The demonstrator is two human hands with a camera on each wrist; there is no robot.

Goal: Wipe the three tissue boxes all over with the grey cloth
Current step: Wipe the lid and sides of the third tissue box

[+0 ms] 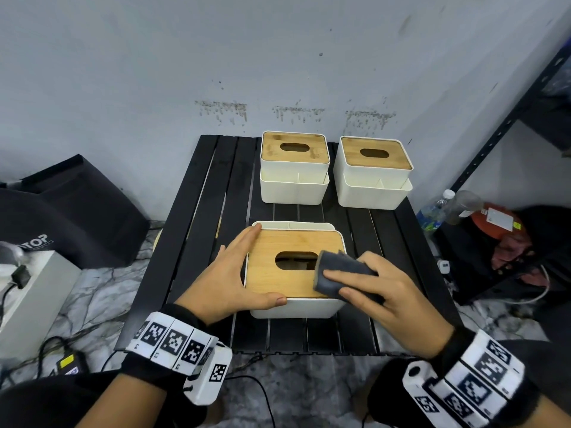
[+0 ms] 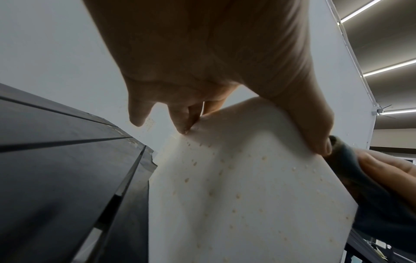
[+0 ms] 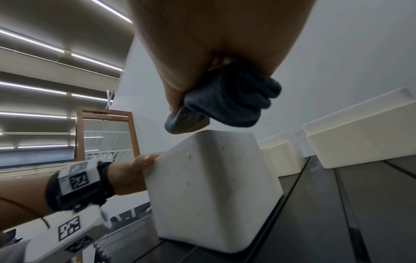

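Three white tissue boxes with wooden slotted lids stand on a black slatted table (image 1: 197, 242). The near box (image 1: 278, 282) sits in front of me; its speckled white wall (image 2: 236, 195) (image 3: 207, 186) fills both wrist views. My left hand (image 1: 234, 273) lies against its left side with straight fingers, thumb along the front edge. My right hand (image 1: 370, 288) holds the folded grey cloth (image 1: 340, 270) (image 3: 227, 101) on the right part of the lid, beside the slot. Two more boxes (image 1: 293, 168) (image 1: 372, 174) stand at the back of the table.
A grey wall rises right behind the back boxes. A black metal shelf (image 1: 506, 125) stands at the right, with bottles (image 1: 435, 211) and a red object low beside it. Dark bags (image 1: 71, 211), a white box and cables lie on the floor at the left.
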